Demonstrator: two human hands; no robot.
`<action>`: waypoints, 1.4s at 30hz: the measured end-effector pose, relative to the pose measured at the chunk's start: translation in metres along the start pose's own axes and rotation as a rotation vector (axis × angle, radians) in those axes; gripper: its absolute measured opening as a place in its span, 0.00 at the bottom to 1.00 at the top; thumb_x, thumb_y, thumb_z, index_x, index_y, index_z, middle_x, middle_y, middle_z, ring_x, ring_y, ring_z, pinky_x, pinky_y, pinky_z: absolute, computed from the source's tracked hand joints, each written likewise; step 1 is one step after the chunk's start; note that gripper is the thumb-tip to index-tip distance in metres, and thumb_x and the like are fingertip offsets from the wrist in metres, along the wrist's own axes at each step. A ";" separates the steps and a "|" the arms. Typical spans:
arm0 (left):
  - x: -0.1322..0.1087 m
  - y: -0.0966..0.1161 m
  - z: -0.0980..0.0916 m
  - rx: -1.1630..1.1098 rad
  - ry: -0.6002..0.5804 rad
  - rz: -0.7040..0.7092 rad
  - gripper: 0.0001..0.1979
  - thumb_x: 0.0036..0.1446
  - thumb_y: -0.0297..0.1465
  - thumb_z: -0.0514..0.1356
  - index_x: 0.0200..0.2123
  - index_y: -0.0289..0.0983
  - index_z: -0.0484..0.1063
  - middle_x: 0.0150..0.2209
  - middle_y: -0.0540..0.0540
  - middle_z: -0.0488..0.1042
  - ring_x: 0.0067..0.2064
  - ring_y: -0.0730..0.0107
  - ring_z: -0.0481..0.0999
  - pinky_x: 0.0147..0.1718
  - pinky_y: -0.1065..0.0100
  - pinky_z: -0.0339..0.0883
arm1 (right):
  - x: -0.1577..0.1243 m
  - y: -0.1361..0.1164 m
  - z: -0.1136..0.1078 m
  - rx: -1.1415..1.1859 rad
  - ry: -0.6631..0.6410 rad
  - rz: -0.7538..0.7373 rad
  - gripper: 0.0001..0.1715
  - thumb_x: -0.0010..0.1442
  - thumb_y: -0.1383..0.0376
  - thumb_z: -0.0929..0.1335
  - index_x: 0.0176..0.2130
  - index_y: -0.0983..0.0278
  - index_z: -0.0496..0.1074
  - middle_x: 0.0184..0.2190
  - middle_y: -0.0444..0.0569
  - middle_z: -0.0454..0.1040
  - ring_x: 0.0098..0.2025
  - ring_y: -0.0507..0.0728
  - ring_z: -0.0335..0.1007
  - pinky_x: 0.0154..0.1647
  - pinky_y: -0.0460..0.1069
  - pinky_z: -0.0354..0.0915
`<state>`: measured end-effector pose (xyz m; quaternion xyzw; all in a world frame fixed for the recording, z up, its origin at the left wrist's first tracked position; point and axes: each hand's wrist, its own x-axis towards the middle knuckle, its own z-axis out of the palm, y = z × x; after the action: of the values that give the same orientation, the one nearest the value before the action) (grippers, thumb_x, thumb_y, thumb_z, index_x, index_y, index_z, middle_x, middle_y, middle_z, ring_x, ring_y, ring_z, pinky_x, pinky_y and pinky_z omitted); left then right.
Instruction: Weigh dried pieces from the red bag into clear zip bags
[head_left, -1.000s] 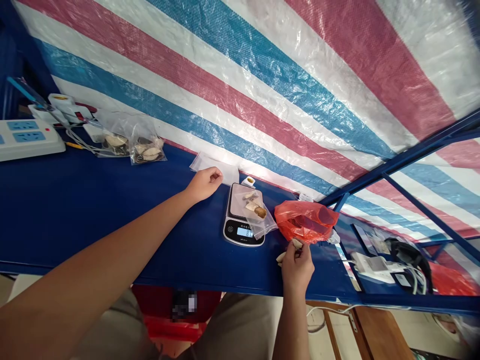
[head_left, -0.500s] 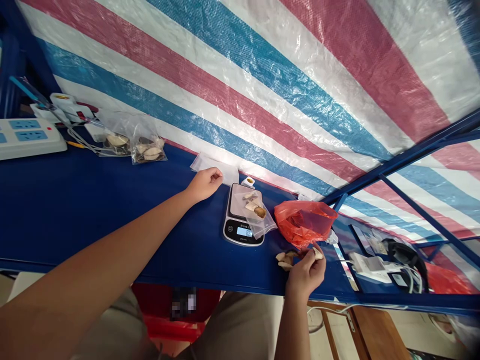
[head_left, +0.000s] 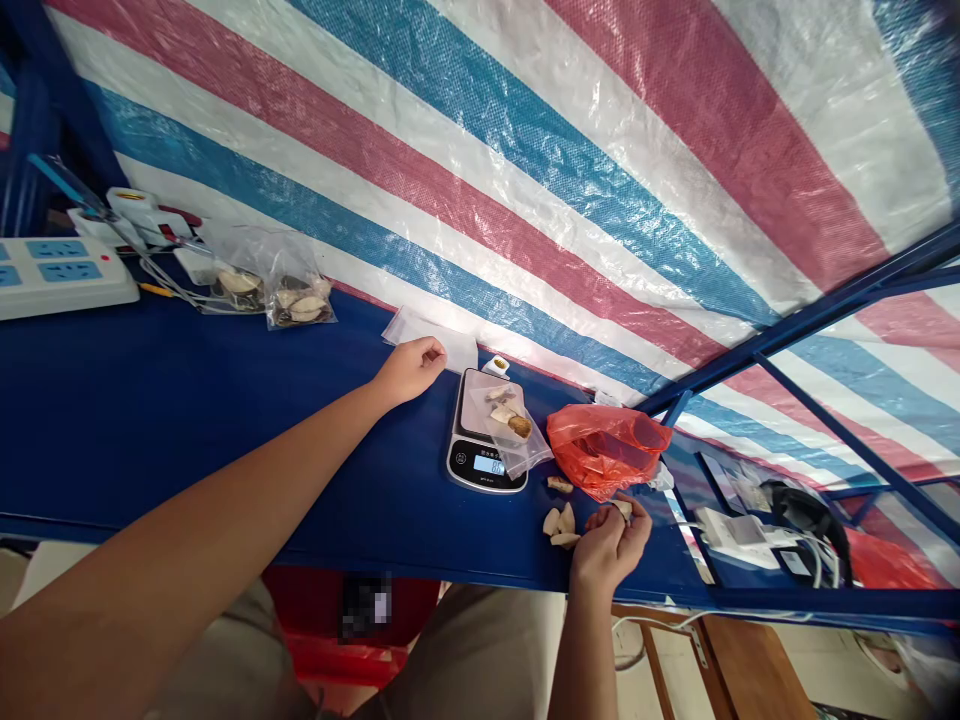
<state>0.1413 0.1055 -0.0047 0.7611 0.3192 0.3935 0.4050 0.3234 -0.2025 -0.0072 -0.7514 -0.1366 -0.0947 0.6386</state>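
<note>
My left hand [head_left: 409, 368] rests on the blue table [head_left: 187, 420] as a loose fist, just left of a small digital scale [head_left: 486, 442]. On the scale lies a clear bag [head_left: 512, 425] with a few pale slices inside. My right hand [head_left: 611, 545] is curled near the table's front edge and pinches a pale slice [head_left: 622, 508]. Several loose slices [head_left: 559, 520] lie on the table just left of that hand. An orange-red plastic bag [head_left: 604, 447] sits right behind it.
Two filled clear bags [head_left: 281, 292] and a white power strip [head_left: 60, 275] lie at the far left. Flat clear bags [head_left: 431, 338] sit behind my left hand. A striped tarp [head_left: 525, 180] backs the table. A lower shelf at right holds chargers and cables [head_left: 757, 525].
My right hand has moved slightly right and turned, and several slices that it held now lie on the table beside it. My left hand has stayed still.
</note>
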 end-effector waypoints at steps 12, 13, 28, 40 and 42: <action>0.000 -0.001 0.000 -0.005 -0.006 0.003 0.08 0.56 0.38 0.58 0.32 0.40 0.72 0.31 0.47 0.78 0.34 0.64 0.77 0.37 0.64 0.72 | -0.008 -0.039 -0.007 -0.035 -0.304 0.022 0.27 0.58 0.54 0.66 0.52 0.64 0.75 0.24 0.41 0.67 0.23 0.51 0.62 0.24 0.46 0.58; 0.000 -0.001 0.000 -0.005 -0.006 0.000 0.08 0.56 0.38 0.58 0.32 0.40 0.71 0.31 0.47 0.78 0.34 0.64 0.77 0.37 0.64 0.72 | -0.011 -0.042 -0.005 -0.001 -0.344 0.034 0.27 0.58 0.54 0.67 0.53 0.63 0.73 0.24 0.40 0.67 0.22 0.50 0.61 0.23 0.45 0.57; 0.001 -0.002 0.000 0.007 -0.009 0.002 0.07 0.56 0.36 0.57 0.32 0.40 0.72 0.32 0.48 0.79 0.33 0.66 0.76 0.37 0.65 0.71 | 0.016 -0.083 0.051 -0.543 -0.713 -0.372 0.18 0.62 0.50 0.65 0.37 0.60 0.76 0.35 0.49 0.77 0.37 0.60 0.71 0.40 0.52 0.63; 0.002 -0.003 0.001 0.020 -0.029 -0.008 0.07 0.57 0.36 0.58 0.33 0.40 0.73 0.32 0.48 0.78 0.32 0.66 0.76 0.39 0.64 0.71 | 0.074 -0.081 0.039 -0.474 -0.389 -0.239 0.23 0.52 0.47 0.72 0.34 0.64 0.81 0.22 0.48 0.75 0.25 0.57 0.66 0.28 0.51 0.58; 0.003 -0.003 0.002 0.018 -0.031 -0.003 0.07 0.56 0.36 0.58 0.33 0.40 0.73 0.32 0.48 0.79 0.32 0.66 0.76 0.39 0.64 0.71 | 0.098 -0.074 0.021 -0.568 -0.342 -0.178 0.22 0.48 0.49 0.73 0.33 0.65 0.80 0.21 0.47 0.73 0.23 0.57 0.64 0.26 0.51 0.57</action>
<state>0.1434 0.1086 -0.0075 0.7704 0.3176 0.3779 0.4035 0.3913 -0.1629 0.0899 -0.8893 -0.2749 -0.0573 0.3610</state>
